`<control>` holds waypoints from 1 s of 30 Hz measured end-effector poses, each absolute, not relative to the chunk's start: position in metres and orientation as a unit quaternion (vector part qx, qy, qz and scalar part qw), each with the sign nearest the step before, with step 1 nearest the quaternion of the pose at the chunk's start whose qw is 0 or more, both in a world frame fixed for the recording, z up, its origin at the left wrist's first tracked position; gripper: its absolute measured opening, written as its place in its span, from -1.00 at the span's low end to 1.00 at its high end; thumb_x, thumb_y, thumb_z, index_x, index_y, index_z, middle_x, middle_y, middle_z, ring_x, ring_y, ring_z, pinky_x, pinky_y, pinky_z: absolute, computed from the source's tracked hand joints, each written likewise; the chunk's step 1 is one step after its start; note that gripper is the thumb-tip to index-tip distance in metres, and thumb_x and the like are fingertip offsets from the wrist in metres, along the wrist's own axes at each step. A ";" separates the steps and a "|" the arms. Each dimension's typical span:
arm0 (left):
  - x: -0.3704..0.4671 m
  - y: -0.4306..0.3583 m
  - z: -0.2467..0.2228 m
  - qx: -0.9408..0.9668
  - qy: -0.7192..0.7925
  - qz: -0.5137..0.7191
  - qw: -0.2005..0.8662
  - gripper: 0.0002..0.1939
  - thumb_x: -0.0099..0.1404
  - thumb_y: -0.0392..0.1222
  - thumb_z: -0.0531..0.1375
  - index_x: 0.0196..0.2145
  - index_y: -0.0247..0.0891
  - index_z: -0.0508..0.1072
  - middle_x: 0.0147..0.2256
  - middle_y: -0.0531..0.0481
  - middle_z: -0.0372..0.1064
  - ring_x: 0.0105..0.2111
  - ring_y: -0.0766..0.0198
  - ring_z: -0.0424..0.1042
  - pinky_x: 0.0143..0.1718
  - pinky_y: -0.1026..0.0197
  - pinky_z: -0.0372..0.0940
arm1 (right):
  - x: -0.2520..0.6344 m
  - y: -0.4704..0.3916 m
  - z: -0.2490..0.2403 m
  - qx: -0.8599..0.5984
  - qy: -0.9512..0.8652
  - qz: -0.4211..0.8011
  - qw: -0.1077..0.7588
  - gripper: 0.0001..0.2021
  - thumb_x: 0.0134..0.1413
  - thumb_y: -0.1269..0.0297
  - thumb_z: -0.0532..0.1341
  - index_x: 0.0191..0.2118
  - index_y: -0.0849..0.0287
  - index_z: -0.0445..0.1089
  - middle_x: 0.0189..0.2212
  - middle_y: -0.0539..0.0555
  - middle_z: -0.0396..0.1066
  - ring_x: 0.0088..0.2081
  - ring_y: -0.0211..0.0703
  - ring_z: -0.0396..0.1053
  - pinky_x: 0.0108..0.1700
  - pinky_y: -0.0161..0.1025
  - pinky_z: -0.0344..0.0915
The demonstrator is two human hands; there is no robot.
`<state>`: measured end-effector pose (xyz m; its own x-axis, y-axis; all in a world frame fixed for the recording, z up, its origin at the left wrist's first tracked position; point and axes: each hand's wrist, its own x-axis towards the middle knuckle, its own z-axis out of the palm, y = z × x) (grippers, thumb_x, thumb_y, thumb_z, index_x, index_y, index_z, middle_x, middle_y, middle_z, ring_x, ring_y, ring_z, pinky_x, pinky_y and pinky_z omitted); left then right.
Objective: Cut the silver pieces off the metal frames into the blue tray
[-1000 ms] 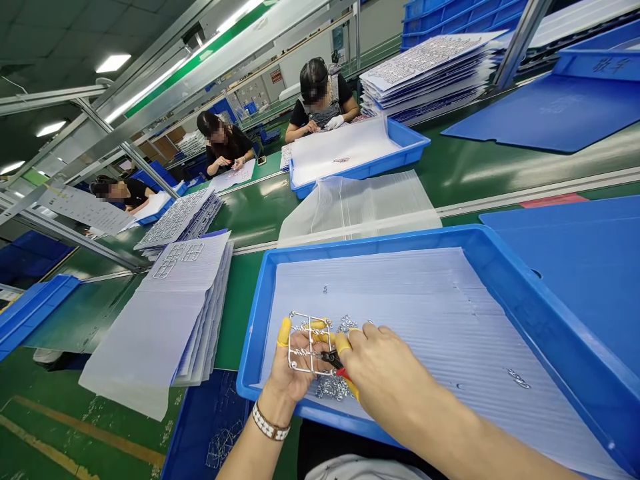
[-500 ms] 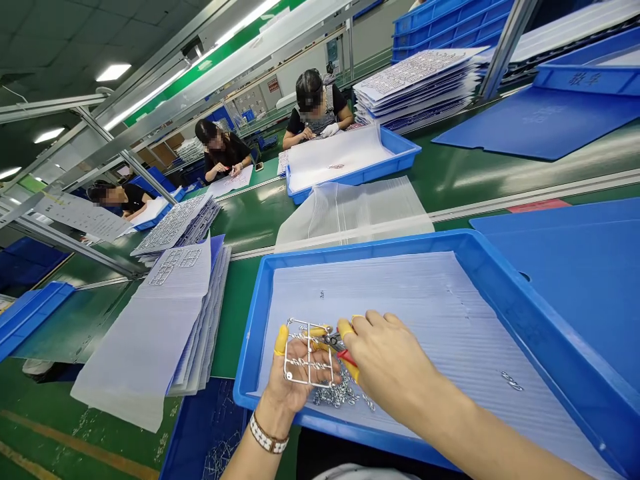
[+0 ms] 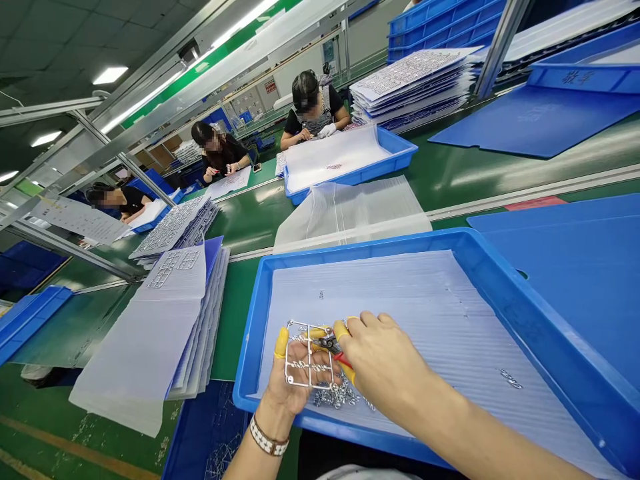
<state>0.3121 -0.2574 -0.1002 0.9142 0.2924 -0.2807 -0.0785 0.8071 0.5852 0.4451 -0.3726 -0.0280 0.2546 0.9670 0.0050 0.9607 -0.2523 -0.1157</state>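
Note:
My left hand [image 3: 295, 373], palm up with yellow finger covers, holds a silver rectangular frame [image 3: 310, 357] with small script-shaped pieces inside it. In my right hand [image 3: 373, 347] are red and yellow cutters [image 3: 345, 360], closed in the fingers, with their jaws at the upper right part of the frame. Both hands are over a blue tray [image 3: 365, 243] lined with white sheets [image 3: 400, 287]. A pile of small silver pieces [image 3: 337, 395] lies just below the hands. Another few pieces [image 3: 511, 379] rest on the sheets at the right.
Layered sheets [image 3: 145, 333] with silver frames on top stand left of the tray. A blue board [image 3: 575, 253] lies at the right. Across the bench are another blue tray [image 3: 405, 157], a tall stack of sheets [image 3: 410, 93] and several people. A blue bin [image 3: 200, 413] sits low at left.
The cutters and my right hand have shifted slightly left against the frame. My left hand keeps its grip. Across the bench, a person's hands have moved a little.

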 end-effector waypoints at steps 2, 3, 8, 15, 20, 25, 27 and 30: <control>0.312 -0.258 -0.099 0.303 0.180 0.099 0.931 -0.36 0.25 0.29 0.04 -0.35 -0.43 0.52 -0.38 -0.28 0.54 -0.30 -0.03 0.54 -0.22 0.00 0.40 | 0.445 -0.372 -0.028 -0.791 -0.609 0.033 0.048 -0.86 0.00 0.46 0.23 -0.26 0.24 0.46 -0.37 0.16 0.48 -0.32 0.04 0.40 -0.35 -0.14 0.11; 0.312 -0.258 -0.099 0.307 0.180 0.101 0.929 -0.37 0.25 0.29 0.05 -0.35 -0.43 0.53 -0.38 -0.27 0.54 -0.29 -0.03 0.53 -0.20 -0.02 0.39 | 0.445 -0.371 -0.027 -0.790 -0.611 0.034 0.045 -0.86 0.00 0.47 0.23 -0.26 0.24 0.46 -0.37 0.17 0.48 -0.32 0.04 0.40 -0.34 -0.14 0.12; 0.312 -0.259 -0.100 0.310 0.185 0.105 0.927 -0.39 0.25 0.28 0.06 -0.32 -0.41 0.53 -0.39 -0.25 0.54 -0.25 -0.05 0.53 -0.12 -0.08 0.36 | 0.445 -0.370 -0.023 -0.785 -0.617 0.054 0.023 -0.82 -0.02 0.55 0.19 -0.27 0.25 0.46 -0.37 0.18 0.48 -0.32 0.03 0.41 -0.35 -0.14 0.15; 0.313 -0.259 -0.099 0.309 0.185 0.098 0.928 -0.38 0.24 0.28 0.06 -0.35 -0.41 0.53 -0.42 -0.25 0.54 -0.24 -0.08 0.52 -0.12 -0.11 0.35 | 0.443 -0.371 -0.030 -0.776 -0.628 0.043 0.034 -0.84 -0.09 0.57 0.23 -0.36 0.21 0.44 -0.43 0.20 0.46 -0.37 0.00 0.42 -0.40 -0.18 0.16; 0.308 -0.257 -0.099 0.335 0.194 0.115 0.915 -0.33 0.25 0.31 0.03 -0.19 -0.44 0.53 -0.30 -0.30 0.54 -0.16 -0.10 0.50 -0.06 -0.14 0.33 | 0.449 -0.380 -0.035 -0.792 -0.604 0.040 0.077 -0.86 0.00 0.47 0.22 -0.26 0.23 0.44 -0.41 0.19 0.47 -0.32 0.04 0.42 -0.34 -0.16 0.20; 0.305 -0.263 -0.090 0.405 0.200 0.250 0.857 -0.29 0.19 0.11 0.23 0.22 -0.19 0.20 0.04 -0.21 0.40 0.07 -0.06 0.37 0.17 -0.12 0.15 | 0.450 -0.388 -0.063 -0.768 -0.477 0.243 0.352 -0.84 0.07 0.19 0.18 -0.27 0.15 0.34 -0.41 0.05 0.42 -0.38 -0.10 0.35 -0.34 -0.20 0.20; 0.306 -0.268 -0.087 0.450 0.165 0.287 0.830 -0.21 0.16 0.07 0.27 0.27 -0.15 0.10 0.13 -0.21 0.30 0.19 -0.11 0.21 0.26 -0.14 0.01 | 0.443 -0.385 -0.080 -0.684 -0.372 0.388 0.493 -0.77 0.01 0.06 0.20 -0.35 0.11 0.27 -0.49 -0.04 0.34 -0.48 -0.20 0.27 -0.42 -0.25 0.17; 0.304 -0.276 -0.086 0.549 0.115 0.316 0.765 -0.10 0.09 0.02 0.33 0.29 -0.07 0.02 0.24 -0.18 0.13 0.29 -0.13 0.01 0.31 -0.14 -0.14 | 0.433 -0.378 -0.095 -0.539 -0.211 0.519 0.629 -0.64 -0.11 -0.05 0.27 -0.40 0.11 0.19 -0.56 -0.11 0.22 -0.56 -0.29 0.14 -0.49 -0.28 0.12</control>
<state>0.3039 -0.2757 -0.0857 0.7737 0.6101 0.1708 -0.3579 0.1983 0.9125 0.4329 -0.3778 -0.0948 0.3714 0.8806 -0.2944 -0.4251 -0.1206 -0.8971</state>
